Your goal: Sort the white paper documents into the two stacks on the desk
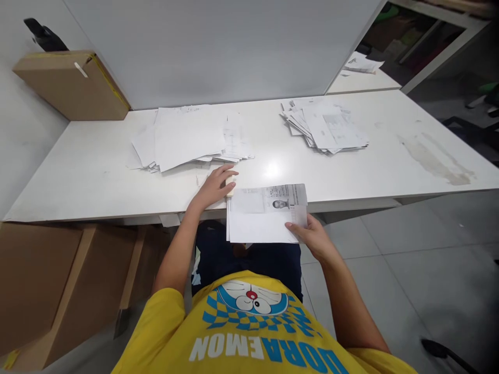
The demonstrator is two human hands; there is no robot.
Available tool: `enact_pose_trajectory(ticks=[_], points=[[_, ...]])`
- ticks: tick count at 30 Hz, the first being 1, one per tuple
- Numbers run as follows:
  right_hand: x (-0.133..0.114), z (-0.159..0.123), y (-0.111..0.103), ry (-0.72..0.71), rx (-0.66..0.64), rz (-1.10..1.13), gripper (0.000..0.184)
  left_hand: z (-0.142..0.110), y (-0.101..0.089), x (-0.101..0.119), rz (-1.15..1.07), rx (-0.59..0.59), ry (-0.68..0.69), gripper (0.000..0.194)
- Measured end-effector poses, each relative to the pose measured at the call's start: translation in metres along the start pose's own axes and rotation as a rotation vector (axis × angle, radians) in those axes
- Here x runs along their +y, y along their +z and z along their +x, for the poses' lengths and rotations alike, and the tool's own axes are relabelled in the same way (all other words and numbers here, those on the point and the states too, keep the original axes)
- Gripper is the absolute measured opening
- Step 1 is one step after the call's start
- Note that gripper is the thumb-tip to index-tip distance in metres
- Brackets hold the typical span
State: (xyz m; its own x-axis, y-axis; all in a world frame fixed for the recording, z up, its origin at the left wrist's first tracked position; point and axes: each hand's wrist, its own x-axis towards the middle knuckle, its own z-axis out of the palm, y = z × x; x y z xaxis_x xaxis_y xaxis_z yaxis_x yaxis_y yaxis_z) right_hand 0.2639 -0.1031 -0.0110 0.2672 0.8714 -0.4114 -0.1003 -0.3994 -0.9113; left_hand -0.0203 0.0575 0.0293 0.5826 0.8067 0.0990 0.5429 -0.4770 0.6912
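Observation:
My right hand (312,234) pinches the right edge of a few printed paper sheets (257,223), thumb on top. The top sheet carries a grey printed portrait and lines of text. These sheets are held level over my lap, at the front edge of the white table (187,192). At their upper left corner, my left hand (214,188) is closed around a small cream-coloured block-like object (230,187). Its exact kind is hard to make out, as the fingers cover part of it. The object touches or overlaps the sheets' left edge.
A spread pile of papers (191,135) lies at the back left of the table, and another paper stack (331,127) at the back right. A cardboard box (74,88) leans in the left corner. Open cartons (93,270) stand below left. A grey partition (218,52) rises behind.

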Motion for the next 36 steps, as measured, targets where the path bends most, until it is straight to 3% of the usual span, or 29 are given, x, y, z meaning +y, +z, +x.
enact_pose_trajectory(ticks=[8,14,17,19,23,27,32,36], points=[[0.000,0.012,0.002,0.006,-0.045,0.015,0.053,0.001,-0.001,0.002,0.118,-0.111,0.036,0.038],[-0.008,0.010,0.007,-0.019,-0.098,-0.028,0.050,0.001,-0.001,-0.002,0.107,-0.015,0.041,0.042],[-0.006,0.010,-0.008,-0.067,-0.054,-0.070,0.047,0.002,-0.001,-0.006,0.098,0.018,0.048,0.044],[-0.005,0.017,-0.026,-0.116,0.057,-0.065,0.047,0.003,-0.002,-0.007,0.095,0.019,0.046,0.045],[-0.018,0.065,-0.058,-0.313,0.436,0.088,0.045,0.005,-0.004,-0.011,0.055,0.020,0.046,0.047],[-0.062,0.148,-0.066,-0.443,0.644,0.324,0.043,0.006,-0.005,-0.014,-0.002,0.018,0.049,0.048],[-0.124,0.230,-0.057,-0.327,0.722,0.374,0.056,0.005,-0.007,-0.012,-0.048,0.026,0.032,0.046],[-0.133,0.250,-0.057,-0.138,0.771,0.147,0.062,0.002,-0.008,-0.009,-0.096,0.039,0.025,0.044]])
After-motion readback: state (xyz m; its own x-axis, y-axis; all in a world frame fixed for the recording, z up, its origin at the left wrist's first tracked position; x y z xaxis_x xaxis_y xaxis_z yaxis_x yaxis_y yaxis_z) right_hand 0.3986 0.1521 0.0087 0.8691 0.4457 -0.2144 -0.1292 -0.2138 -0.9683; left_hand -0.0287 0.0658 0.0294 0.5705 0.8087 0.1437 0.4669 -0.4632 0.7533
